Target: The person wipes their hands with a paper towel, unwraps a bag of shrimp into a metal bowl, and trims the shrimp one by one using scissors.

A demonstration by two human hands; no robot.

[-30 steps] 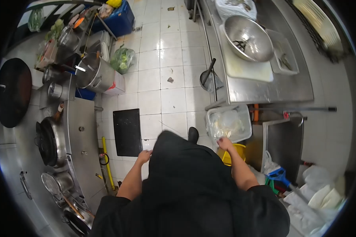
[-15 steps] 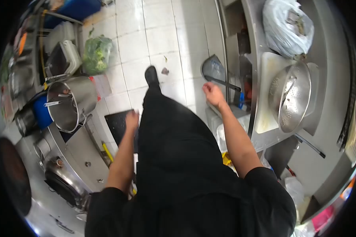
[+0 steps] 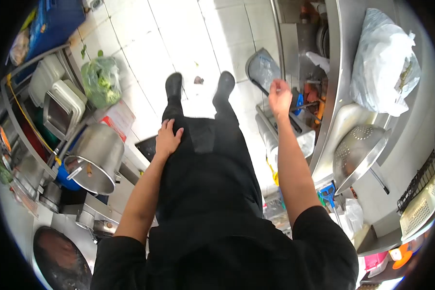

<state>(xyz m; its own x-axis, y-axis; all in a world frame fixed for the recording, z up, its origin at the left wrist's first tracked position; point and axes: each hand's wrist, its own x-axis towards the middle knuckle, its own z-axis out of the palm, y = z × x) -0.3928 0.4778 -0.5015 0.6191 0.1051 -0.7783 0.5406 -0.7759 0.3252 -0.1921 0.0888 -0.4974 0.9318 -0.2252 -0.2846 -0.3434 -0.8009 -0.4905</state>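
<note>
My left hand [image 3: 169, 138] rests on the front of my black apron [image 3: 203, 179] at the thigh, its fingers apart and nothing in it. My right hand [image 3: 280, 99] is out to the right, fingers loosely bent, with nothing visible in it. Below it in the view, partly hidden by the hand, is a grey dustpan [image 3: 263, 69] on the tiled floor, its dark handle running down to the right. I cannot see any contact between hand and handle. A dark flat board [image 3: 147, 147] lies partly hidden beside my left hand.
On the left stand a large steel pot [image 3: 99, 157], stacked trays [image 3: 65, 108] and a bag of green vegetables [image 3: 101, 81]. A steel counter on the right bears a colander [image 3: 357, 154], a white cutting board [image 3: 345, 121] and a white plastic bag [image 3: 384, 63]. A dark scrap [image 3: 198, 80] lies on the floor.
My left hand has come in onto the apron. My right hand has moved up the view and over the dustpan's handle. Both my shoes now show, and the surroundings have shifted.
</note>
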